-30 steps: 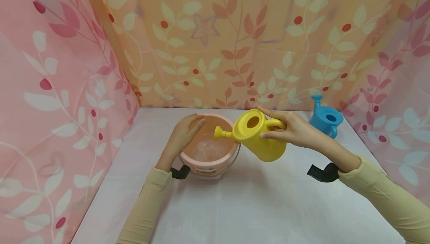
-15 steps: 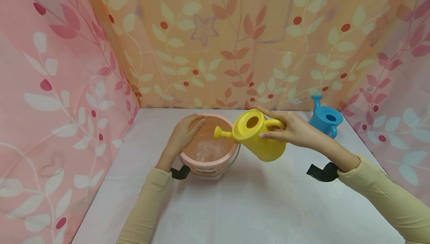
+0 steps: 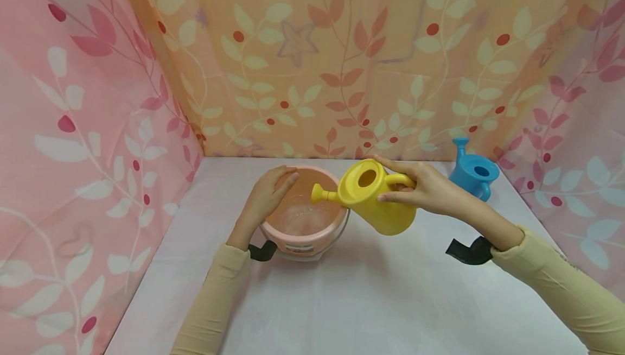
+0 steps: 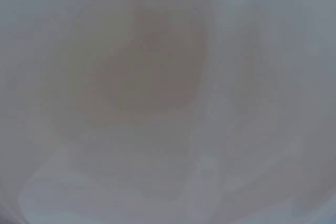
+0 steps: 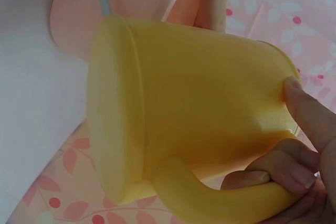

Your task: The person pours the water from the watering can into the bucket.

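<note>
My right hand (image 3: 420, 186) grips the handle of a yellow watering can (image 3: 373, 197) and holds it tilted to the left, its spout over a pink bucket (image 3: 303, 216) with water in it. In the right wrist view the yellow watering can (image 5: 189, 108) fills the frame, my fingers (image 5: 283, 177) curled round its handle, the pink bucket (image 5: 136, 14) behind it. My left hand (image 3: 268, 195) rests on the bucket's left rim, fingers curved over the edge. The left wrist view is a grey blur.
A blue watering can (image 3: 472, 173) stands at the back right of the white table (image 3: 342, 300). Pink and orange leaf-patterned curtains (image 3: 88, 127) close in the left, back and right sides.
The hands and the can have stayed put. Only the ripples on the water in the bucket have shifted.
</note>
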